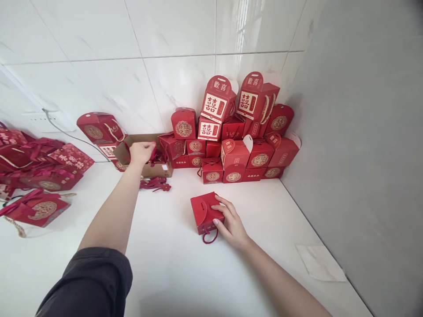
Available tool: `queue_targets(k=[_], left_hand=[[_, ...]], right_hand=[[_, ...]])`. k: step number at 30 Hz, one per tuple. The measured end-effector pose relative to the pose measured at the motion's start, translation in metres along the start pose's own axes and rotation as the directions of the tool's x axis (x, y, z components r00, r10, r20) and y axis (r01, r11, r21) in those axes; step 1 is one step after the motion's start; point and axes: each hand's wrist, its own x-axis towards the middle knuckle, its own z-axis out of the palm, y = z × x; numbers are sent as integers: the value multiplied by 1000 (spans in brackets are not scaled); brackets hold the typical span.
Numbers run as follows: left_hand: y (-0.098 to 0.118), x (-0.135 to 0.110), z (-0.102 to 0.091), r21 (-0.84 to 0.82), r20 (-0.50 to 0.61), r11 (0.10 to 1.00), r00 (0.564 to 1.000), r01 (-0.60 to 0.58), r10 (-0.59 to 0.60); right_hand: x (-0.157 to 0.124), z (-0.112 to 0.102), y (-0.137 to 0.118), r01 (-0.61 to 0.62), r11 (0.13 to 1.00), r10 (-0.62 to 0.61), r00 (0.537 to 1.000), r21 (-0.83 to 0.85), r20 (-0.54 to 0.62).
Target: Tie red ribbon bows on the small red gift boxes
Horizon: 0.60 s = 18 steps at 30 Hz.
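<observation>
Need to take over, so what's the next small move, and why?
Probably draw the left hand out of the cardboard box toward the red gift box, because the right hand rests on that box and the left is among red pieces.

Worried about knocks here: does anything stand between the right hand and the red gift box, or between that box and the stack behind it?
Nothing visible: the right hand touches the red gift box, and only white countertop separates it from the stacked red boxes.
</observation>
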Motion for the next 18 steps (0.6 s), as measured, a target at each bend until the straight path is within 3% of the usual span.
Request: queue_targets(k=[3,5,8,11,12,14,18], left_hand=[[19,7,-17,-224,-109,968,990,-112,90],[38,0,-29,-485,-119,852,980,-198,160],[69,-38,-47,-727,30,671,971,-143,238],[94,-99,-62,-772,239,635,932,12,273],[99,-120,-65,-759,321,646,909,80,264],[108,-156,-70,-714,489,673,825,192,284],[116,-198,-69,-686,664,671,618,280,420]], right_hand=[[0,1,1,1,1000,-1,1000,0,-3],[0,1,1,3,1000,-3,1000,4,-5],[3,-4,-3,2,1000,-2,999,-3,-34],[16,-15,-19,-34,999,32,990,-7,-134],[22,-20,-27,-36,999,36,984,3,-177],[39,-31,-45,7,1000,-2,967,21,-253],[70,-47,-79,228,964,-259,923,-136,-286]])
